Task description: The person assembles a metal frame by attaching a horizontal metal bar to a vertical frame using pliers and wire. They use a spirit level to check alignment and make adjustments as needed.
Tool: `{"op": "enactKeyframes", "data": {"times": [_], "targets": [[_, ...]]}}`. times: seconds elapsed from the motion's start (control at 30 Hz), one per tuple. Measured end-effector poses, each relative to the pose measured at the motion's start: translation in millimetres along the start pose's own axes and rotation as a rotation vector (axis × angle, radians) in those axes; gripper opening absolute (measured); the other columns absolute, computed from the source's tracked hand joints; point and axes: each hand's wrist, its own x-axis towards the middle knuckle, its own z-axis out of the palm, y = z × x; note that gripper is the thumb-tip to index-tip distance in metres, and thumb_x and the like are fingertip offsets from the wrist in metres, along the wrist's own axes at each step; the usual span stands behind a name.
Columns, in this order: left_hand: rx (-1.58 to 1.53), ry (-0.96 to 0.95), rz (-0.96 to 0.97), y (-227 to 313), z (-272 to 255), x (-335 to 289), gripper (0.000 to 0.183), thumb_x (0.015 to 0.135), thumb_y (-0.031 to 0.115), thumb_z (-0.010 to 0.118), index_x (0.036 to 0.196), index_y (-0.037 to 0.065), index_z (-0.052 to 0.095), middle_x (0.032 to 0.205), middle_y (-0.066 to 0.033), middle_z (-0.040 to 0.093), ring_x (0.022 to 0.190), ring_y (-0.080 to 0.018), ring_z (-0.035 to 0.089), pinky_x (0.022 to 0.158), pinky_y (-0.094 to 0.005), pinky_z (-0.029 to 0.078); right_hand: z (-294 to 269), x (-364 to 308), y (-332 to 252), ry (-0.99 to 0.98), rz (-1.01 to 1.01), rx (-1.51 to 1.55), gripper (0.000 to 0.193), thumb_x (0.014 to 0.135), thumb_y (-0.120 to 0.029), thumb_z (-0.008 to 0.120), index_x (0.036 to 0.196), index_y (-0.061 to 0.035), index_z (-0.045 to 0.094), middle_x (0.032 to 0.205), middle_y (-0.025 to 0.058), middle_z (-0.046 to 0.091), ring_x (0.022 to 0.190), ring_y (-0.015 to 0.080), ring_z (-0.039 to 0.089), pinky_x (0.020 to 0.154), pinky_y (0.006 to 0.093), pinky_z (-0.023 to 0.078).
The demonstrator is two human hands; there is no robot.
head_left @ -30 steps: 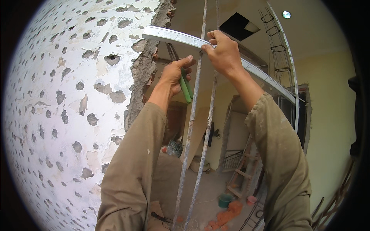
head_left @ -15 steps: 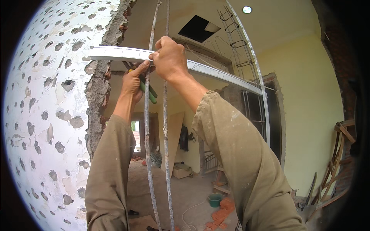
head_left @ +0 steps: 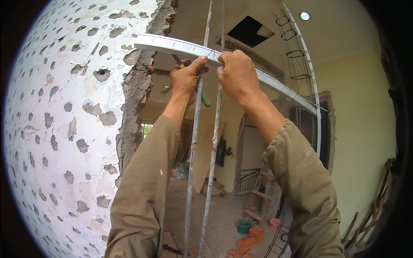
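A long silvery metal bar (head_left: 170,44) slants across two upright rusty rods, a left one (head_left: 192,150) and a right one (head_left: 214,150). My left hand (head_left: 184,78) is closed round pliers (head_left: 205,99) with green handles, just under the bar. Its thumb presses close to the left rod, and the pliers' jaws are partly hidden behind the hand. My right hand (head_left: 238,76) is pinched shut at the bar by the right rod. A thin wire (head_left: 211,54) runs across the bar to its fingertips.
At left stands a white chipped wall (head_left: 73,129) with a broken edge. Upright on the right are a thin metal strip (head_left: 318,124) and a rebar cage (head_left: 294,53). On the floor below lie a green bucket (head_left: 244,225), a pink bucket (head_left: 274,223) and orange rubble (head_left: 249,241).
The view has swung, so the wall, rods and bar sit further right in the picture. My right hand has moved from the left rod to the right one along the bar.
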Motion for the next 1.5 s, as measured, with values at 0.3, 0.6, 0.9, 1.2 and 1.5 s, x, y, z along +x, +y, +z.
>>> {"op": "enactKeyframes", "data": {"times": [0.3,0.6,0.9,1.2,1.5], "targets": [[-0.069,0.041,0.046,-2,4,1,0.053,0.077,0.008,0.087,0.112,-0.007,0.049,0.092,-0.0159,0.068,0.077,-0.021,0.068,0.066,-0.0319,0.056,-10,10,-3,-0.065,-0.185,-0.138,0.01,0.089,-0.01,0.06,0.095,-0.0026,0.062,0.095,0.0171,0.063,0.087,0.041,0.067,0.077,0.052,0.053],[-0.007,0.028,0.022,-9,-5,7,0.015,0.089,0.011,0.077,0.097,-0.001,0.072,0.091,-0.0067,0.072,0.083,-0.016,0.069,0.075,-0.0278,0.054,17,-2,-11,0.015,-0.118,0.139,0.013,0.092,-0.012,0.061,0.094,-0.0003,0.064,0.093,0.0222,0.065,0.087,0.043,0.069,0.075,0.0494,0.056],[-0.021,-0.061,0.041,-11,-22,14,0.054,0.077,0.01,0.089,0.115,-0.007,0.055,0.096,-0.0095,0.066,0.083,-0.0178,0.067,0.072,-0.0294,0.051,23,-23,-25,0.128,-0.037,0.154,0.035,0.093,-0.008,0.059,0.126,0.0005,0.054,0.099,0.0261,0.068,0.087,0.0443,0.069,0.075,0.051,0.056],[0.034,-0.318,-0.183,-11,-61,35,0.018,0.098,0.008,0.062,0.111,-0.004,0.068,0.102,-0.0078,0.071,0.09,-0.0156,0.069,0.08,-0.0286,0.057,41,0,-48,0.048,0.18,0.11,0.021,0.092,-0.008,0.061,0.106,0.0071,0.065,0.104,0.0215,0.067,0.094,0.0357,0.073,0.079,0.0414,0.061],[0.265,-0.06,-0.236,1,-85,49,0.03,0.101,0.018,0.06,0.128,0.006,0.066,0.089,0.0071,0.06,0.068,-0.0006,0.051,0.056,-0.0164,0.039,43,11,-38,0.1,0.454,0.419,0.011,0.089,0.0,0.064,0.096,0.0066,0.071,0.108,0.0246,0.069,0.103,0.0369,0.07,0.086,0.0404,0.06]]}}
